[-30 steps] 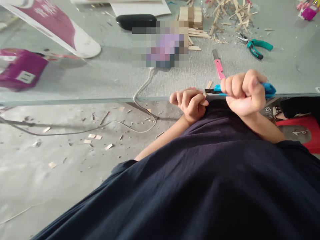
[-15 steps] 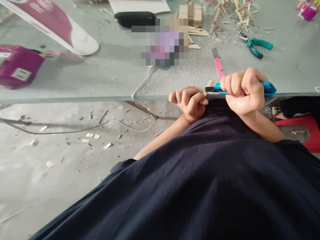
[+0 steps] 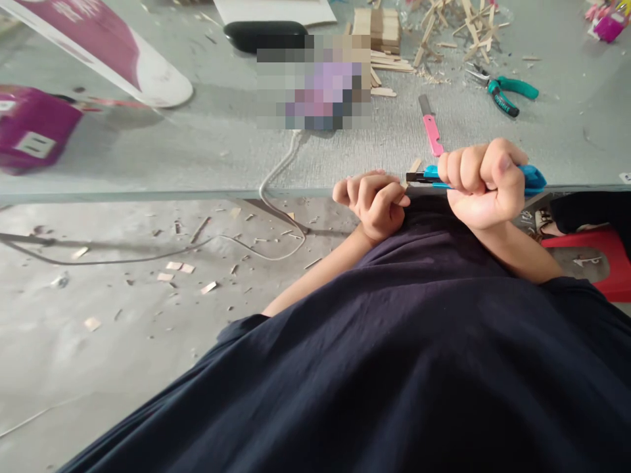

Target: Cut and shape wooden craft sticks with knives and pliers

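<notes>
My right hand (image 3: 486, 177) is wrapped round a blue utility knife (image 3: 535, 180), its dark front end pointing left. That end lies against a thin wooden craft stick (image 3: 417, 163) at the table's front edge. Close to the knife's tip, my left hand (image 3: 373, 202) is closed, its fingers curled and pinching the near end of the stick. Most of the stick is hidden by the fingers and the knife. Just beyond my right hand a small pink folding knife (image 3: 432, 135) lies opened on the table.
Green-handled pliers (image 3: 503, 95) lie at the right, with a pile of craft sticks (image 3: 473, 29) behind. A blurred-out device (image 3: 323, 95) has a white cable (image 3: 276, 172) hanging over the edge. A purple box (image 3: 39, 128) stands left; a red stool (image 3: 616, 263) is below right.
My right hand and the utility knife have shifted very slightly down and right. My left hand stays in place on the stick.
</notes>
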### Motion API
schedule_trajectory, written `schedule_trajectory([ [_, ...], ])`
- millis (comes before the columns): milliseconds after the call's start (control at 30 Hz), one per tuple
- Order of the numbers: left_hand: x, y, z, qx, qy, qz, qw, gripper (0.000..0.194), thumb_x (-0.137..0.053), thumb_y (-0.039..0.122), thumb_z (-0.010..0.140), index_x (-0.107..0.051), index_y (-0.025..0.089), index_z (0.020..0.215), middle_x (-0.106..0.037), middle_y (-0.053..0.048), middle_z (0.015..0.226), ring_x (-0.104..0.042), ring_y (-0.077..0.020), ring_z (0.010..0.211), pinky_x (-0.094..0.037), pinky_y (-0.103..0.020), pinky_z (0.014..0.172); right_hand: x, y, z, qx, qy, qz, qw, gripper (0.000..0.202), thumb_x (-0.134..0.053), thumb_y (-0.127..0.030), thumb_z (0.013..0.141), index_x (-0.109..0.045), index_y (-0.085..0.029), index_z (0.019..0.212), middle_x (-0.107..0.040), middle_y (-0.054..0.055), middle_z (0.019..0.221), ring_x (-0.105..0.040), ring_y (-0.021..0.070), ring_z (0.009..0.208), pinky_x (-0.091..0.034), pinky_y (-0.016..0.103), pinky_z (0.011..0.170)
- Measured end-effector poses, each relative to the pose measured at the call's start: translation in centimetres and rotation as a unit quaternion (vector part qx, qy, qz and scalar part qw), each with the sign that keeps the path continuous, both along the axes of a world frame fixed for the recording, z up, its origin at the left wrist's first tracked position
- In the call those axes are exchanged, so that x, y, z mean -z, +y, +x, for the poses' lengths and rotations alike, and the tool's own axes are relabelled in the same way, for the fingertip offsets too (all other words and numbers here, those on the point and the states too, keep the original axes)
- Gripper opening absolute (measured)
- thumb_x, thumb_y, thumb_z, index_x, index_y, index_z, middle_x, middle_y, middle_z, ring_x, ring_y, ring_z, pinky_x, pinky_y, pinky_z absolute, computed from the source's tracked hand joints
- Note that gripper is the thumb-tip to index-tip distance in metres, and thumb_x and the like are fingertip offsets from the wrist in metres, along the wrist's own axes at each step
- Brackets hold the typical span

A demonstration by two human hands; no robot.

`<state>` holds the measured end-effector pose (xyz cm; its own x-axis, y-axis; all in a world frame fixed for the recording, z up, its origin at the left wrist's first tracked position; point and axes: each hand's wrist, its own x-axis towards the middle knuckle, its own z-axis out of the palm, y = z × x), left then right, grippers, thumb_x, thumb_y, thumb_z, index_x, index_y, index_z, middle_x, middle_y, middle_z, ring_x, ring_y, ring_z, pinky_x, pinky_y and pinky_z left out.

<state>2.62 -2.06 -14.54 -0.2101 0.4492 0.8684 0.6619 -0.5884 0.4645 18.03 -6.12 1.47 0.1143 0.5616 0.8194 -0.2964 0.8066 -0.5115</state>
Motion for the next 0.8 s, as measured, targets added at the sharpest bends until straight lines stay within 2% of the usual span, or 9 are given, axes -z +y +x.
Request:
schedule_trajectory([
  [67,-0.2,0.0,0.3,-0.046,0.018,0.034,0.998,0.072,-0.037,0.088,0.113,-0.07,0.031,0.085,-0.079,-0.008,0.09,-0.076,-0.0319,0.1,-0.033,-0.065,0.12,-0.8,0.4,0.5,-0.002,0.04,-0.069,0.997,0.074,-0.046,-0.08,0.118,-0.014,-0.028,0.075,-0.006,-0.011,0.051,-0.006,0.0104,0.044,-0.025,0.031,0.045],
  [133,-0.4,-0.1,0.6,-0.069,0.028,0.049,0.996,0.075,-0.03,0.087,0.115,-0.07,0.03,0.086,-0.078,-0.007,0.088,-0.076,-0.0305,0.099,-0.033,-0.064,0.119,-1.8,0.7,0.4,-0.032,0.131,-0.117,0.984,0.078,-0.047,-0.081,0.118,-0.011,-0.027,0.074,-0.005,-0.01,0.054,-0.002,0.01,0.045,-0.019,0.03,0.044],
  [233,-0.4,-0.2,0.6,-0.07,0.021,0.043,0.996,0.078,-0.026,0.086,0.116,-0.071,0.03,0.086,-0.077,-0.008,0.088,-0.076,-0.0308,0.102,-0.032,-0.063,0.12,-3.0,1.0,-0.3,-0.058,0.219,-0.164,0.96,0.084,-0.06,-0.076,0.115,-0.007,-0.025,0.076,-0.004,-0.009,0.057,0.001,0.0084,0.045,-0.012,0.03,0.044],
  [333,-0.2,-0.4,0.5,-0.047,0.023,-0.006,0.999,0.077,-0.031,0.089,0.114,-0.072,0.03,0.087,-0.076,-0.008,0.09,-0.075,-0.0324,0.107,-0.029,-0.064,0.123,-3.6,1.0,-0.8,-0.035,0.235,-0.177,0.955,0.086,-0.064,-0.08,0.111,-0.009,-0.025,0.074,-0.005,-0.009,0.057,0.002,0.0078,0.046,-0.009,0.03,0.044],
  [433,-0.2,-0.4,0.5,-0.014,0.017,0.005,1.0,0.07,-0.036,0.082,0.116,-0.075,0.031,0.09,-0.074,-0.008,0.092,-0.073,-0.0322,0.107,-0.027,-0.064,0.123,-4.0,0.6,-0.6,-0.011,0.183,-0.226,0.957,0.082,-0.062,-0.086,0.11,-0.02,-0.027,0.072,-0.011,-0.009,0.057,-0.007,0.0105,0.046,-0.017,0.03,0.044],
  [533,-0.4,-0.4,0.8,-0.016,0.008,0.07,0.997,0.061,-0.039,0.072,0.119,-0.076,0.032,0.093,-0.073,-0.006,0.093,-0.072,-0.0304,0.105,-0.026,-0.064,0.123,-4.9,0.3,0.0,-0.074,0.078,-0.311,0.944,0.069,-0.064,-0.085,0.109,-0.038,-0.03,0.077,-0.028,-0.006,0.058,-0.035,0.0174,0.048,-0.035,0.033,0.046],
  [600,-0.3,-0.3,0.9,-0.029,0.011,0.075,0.997,0.058,-0.04,0.07,0.119,-0.075,0.032,0.093,-0.074,-0.005,0.094,-0.071,-0.03,0.104,-0.027,-0.064,0.123,-5.7,0.2,0.4,-0.118,0.041,-0.335,0.934,0.062,-0.067,-0.082,0.109,-0.045,-0.031,0.082,-0.037,-0.004,0.061,-0.049,0.021,0.053,-0.042,0.035,0.048],
  [700,0.0,-0.3,0.8,-0.041,0.024,0.034,0.998,0.058,-0.042,0.073,0.117,-0.073,0.032,0.089,-0.074,-0.006,0.094,-0.071,-0.0308,0.107,-0.027,-0.065,0.125,-6.7,0.3,0.7,-0.143,0.026,-0.33,0.933,0.058,-0.071,-0.081,0.107,-0.049,-0.032,0.085,-0.041,-0.003,0.063,-0.055,0.0227,0.055,-0.043,0.036,0.048],
  [800,0.4,-0.2,0.7,-0.035,0.029,-0.009,0.999,0.057,-0.044,0.074,0.116,-0.071,0.031,0.089,-0.075,-0.007,0.095,-0.071,-0.0321,0.11,-0.026,-0.066,0.126,-6.9,0.7,0.9,-0.14,0.014,-0.315,0.939,0.058,-0.071,-0.082,0.105,-0.05,-0.032,0.086,-0.04,-0.003,0.063,-0.055,0.0231,0.056,-0.042,0.036,0.049],
])
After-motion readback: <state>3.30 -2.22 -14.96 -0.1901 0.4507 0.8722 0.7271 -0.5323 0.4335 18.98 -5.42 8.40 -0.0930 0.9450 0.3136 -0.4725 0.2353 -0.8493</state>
